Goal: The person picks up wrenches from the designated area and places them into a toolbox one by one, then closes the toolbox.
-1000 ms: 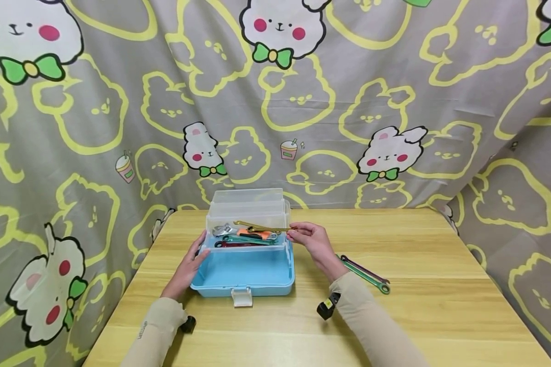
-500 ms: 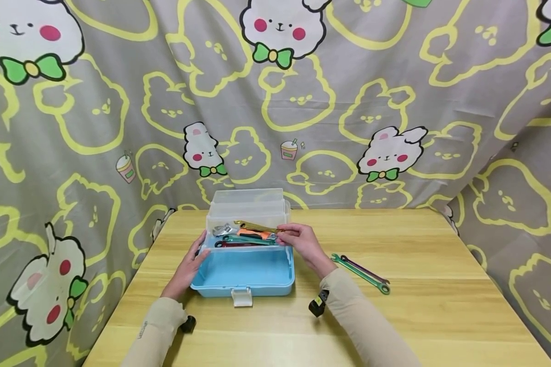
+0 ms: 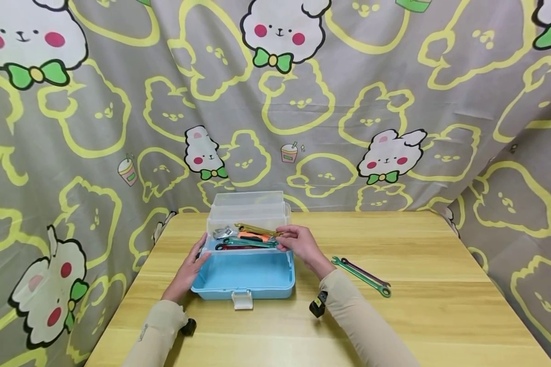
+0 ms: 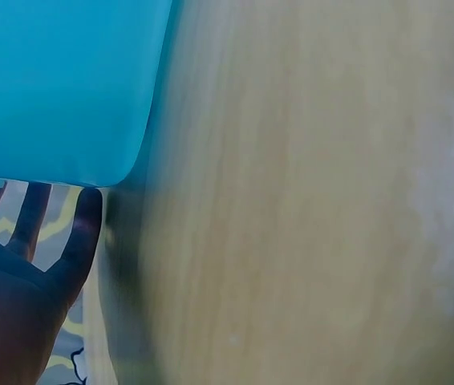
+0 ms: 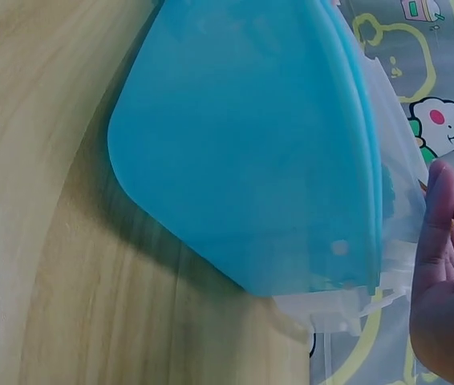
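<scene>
A light-blue toolbox (image 3: 243,292) stands with its clear lid (image 3: 248,198) raised and a translucent tray (image 3: 275,251) at the back. My right hand (image 3: 303,246) pinches the near end of a gold combination wrench (image 3: 252,229) above the tray's right side. Its other end lies over the tools there. My left hand (image 3: 190,267) touches the box's left side with fairly straight fingers (image 4: 83,224). In the tray lie a silver adjustable wrench (image 3: 224,232), an orange-and-black tool (image 3: 250,236), a green wrench (image 3: 248,242) and a dark red wrench (image 3: 234,247).
Right of the box, a green wrench (image 3: 360,276) and a purple wrench (image 3: 367,271) lie side by side on the wooden table (image 3: 441,306). A white latch (image 3: 243,300) hangs from the box front. A patterned curtain (image 3: 303,117) hangs behind and at the sides.
My right hand has moved left with the gold wrench, lowering it towards the tools in the tray. My left hand stays on the box's side. The head view has shifted slightly.
</scene>
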`<action>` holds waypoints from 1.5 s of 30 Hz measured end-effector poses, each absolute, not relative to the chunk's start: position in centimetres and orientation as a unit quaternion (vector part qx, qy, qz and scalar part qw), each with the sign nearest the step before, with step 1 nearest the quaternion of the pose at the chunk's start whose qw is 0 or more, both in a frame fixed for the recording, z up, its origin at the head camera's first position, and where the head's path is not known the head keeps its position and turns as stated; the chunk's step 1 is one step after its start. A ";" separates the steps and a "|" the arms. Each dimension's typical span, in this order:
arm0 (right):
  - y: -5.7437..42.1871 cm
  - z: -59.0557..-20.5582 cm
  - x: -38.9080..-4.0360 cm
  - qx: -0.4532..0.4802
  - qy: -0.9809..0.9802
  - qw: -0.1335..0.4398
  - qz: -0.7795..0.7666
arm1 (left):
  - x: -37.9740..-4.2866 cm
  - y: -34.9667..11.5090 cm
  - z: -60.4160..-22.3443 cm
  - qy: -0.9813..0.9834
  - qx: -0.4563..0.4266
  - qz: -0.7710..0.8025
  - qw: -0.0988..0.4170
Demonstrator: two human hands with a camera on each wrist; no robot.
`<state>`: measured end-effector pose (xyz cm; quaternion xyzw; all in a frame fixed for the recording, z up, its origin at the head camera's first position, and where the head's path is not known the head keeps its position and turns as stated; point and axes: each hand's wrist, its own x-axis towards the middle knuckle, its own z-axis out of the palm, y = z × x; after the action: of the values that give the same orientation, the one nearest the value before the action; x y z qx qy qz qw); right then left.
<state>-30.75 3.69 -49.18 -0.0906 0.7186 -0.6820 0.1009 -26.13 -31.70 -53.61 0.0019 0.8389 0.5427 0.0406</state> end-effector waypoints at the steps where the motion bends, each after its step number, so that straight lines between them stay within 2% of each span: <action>1: 3.7 -49.2 -30.7 -0.091 0.724 0.101 -0.676 | -26.1 -31.7 -53.5 0.838 0.000 0.543 0.043; 10: 3.4 -49.0 -30.5 -0.099 0.787 0.070 -0.605 | -24.7 -30.5 -50.6 0.830 -0.004 0.554 0.060; 15: 3.3 -49.1 -30.5 -0.102 0.795 0.060 -0.595 | -24.4 -30.3 -50.1 0.827 -0.007 0.559 0.062; 26: 2.9 -49.0 -30.4 -0.130 0.831 0.020 -0.540 | -24.6 -30.5 -50.4 0.826 -0.010 0.559 0.062; 33: 2.4 -48.7 -30.2 -0.122 0.852 0.008 -0.509 | -26.1 -31.8 -54.2 0.839 0.007 0.543 0.027; 45: 2.1 -48.7 -30.1 -0.107 0.854 0.001 -0.510 | -26.3 -31.8 -54.2 0.837 0.004 0.547 0.026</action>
<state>-30.06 2.11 -48.66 -0.1070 0.8538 -0.5095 0.0010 -26.32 -31.77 -54.20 0.0037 0.8370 0.5466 0.0258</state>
